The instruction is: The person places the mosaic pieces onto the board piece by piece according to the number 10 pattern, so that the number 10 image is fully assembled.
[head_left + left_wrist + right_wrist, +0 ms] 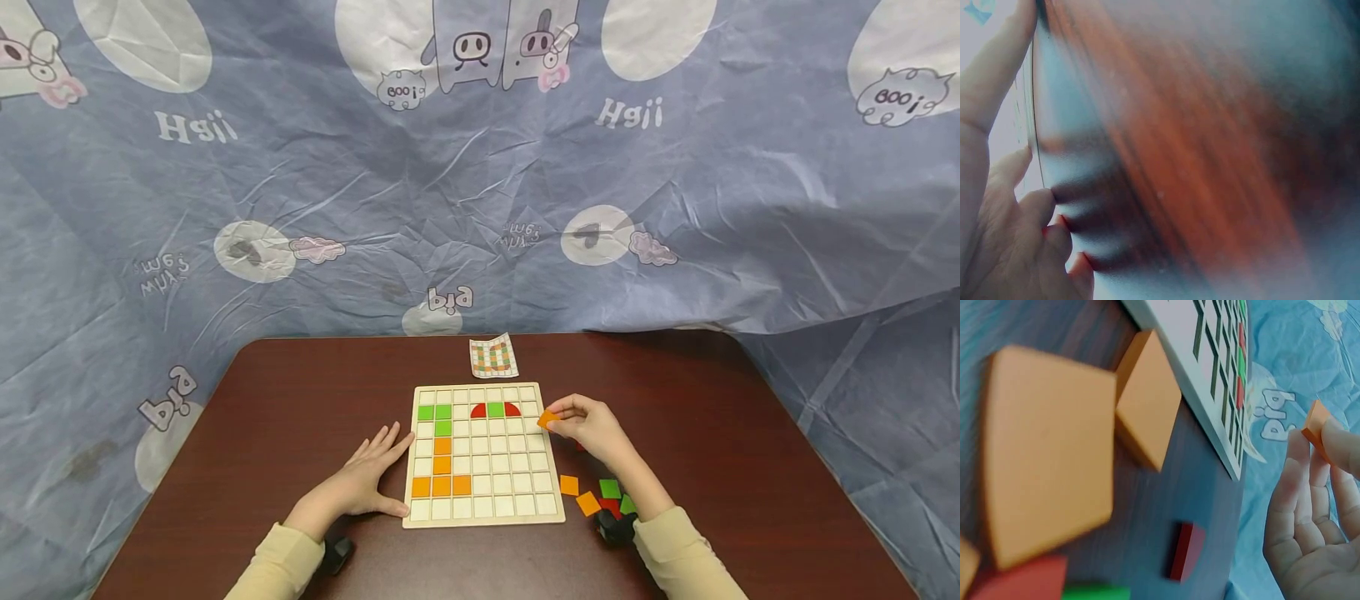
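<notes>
An orange tile (548, 419) is pinched in the grip of the right hand (594, 425), between thumb and fingers, and is held raised near the right rim of the pale gridded board (502, 460), toward its far end. The board's left edge is touched by the left hand (363, 479), whose grip is released, with the fingers spread. In the left columns, green tiles (443, 427) are set on the far side and placed orange tiles (442, 467) nearer; farther right, one green tile is flanked by curved red pieces (478, 411). Loose tiles (588, 503) are scattered on the worktop (315, 392) to the right. Beyond the board's far edge, a patterned card (493, 357) is laid.
</notes>
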